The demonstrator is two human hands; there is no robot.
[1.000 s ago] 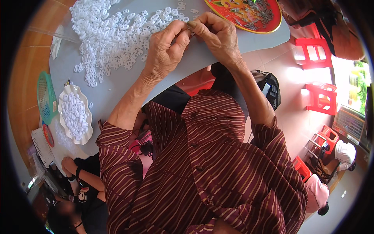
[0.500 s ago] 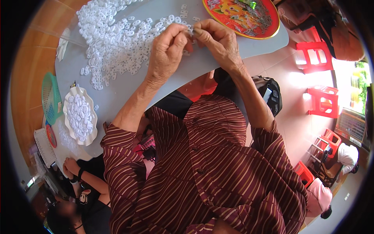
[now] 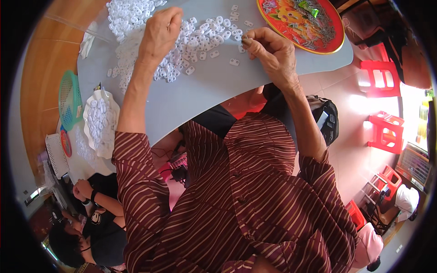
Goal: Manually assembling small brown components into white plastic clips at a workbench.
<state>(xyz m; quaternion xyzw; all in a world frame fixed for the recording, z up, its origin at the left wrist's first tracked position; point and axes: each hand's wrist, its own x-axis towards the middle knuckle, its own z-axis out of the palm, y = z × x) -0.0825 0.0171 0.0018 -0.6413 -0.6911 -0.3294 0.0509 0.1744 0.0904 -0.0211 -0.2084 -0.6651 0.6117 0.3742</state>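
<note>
Small white oval plastic pieces with two holes (image 3: 211, 38) lie heaped and scattered over the grey table. Above the heap's near part is my left hand (image 3: 159, 36), its fingers curled closed; what they hold, if anything, is hidden. To the right, my right hand (image 3: 275, 54) is closed in a pinch beside the scattered pieces, thumb against forefinger. Whatever sits in that pinch is too small to make out. A red round tray (image 3: 340, 38) with a flower pattern, just beyond my right hand, carries many small grey metal parts (image 3: 314, 43) and a green wrapper (image 3: 309, 8).
On the left of the grey table (image 3: 182, 104) stands a scalloped white dish (image 3: 116, 107) full of white pieces, beside a green mesh basket (image 3: 69, 100). A co-worker's hands (image 3: 83, 189) are at lower left. Red stools (image 3: 386, 129) stand on the floor at right.
My hands, which were together at the fingertips, have come apart. The left has moved left over the white heap; the right stays pinched near the tray. The whole view has shifted slightly.
</note>
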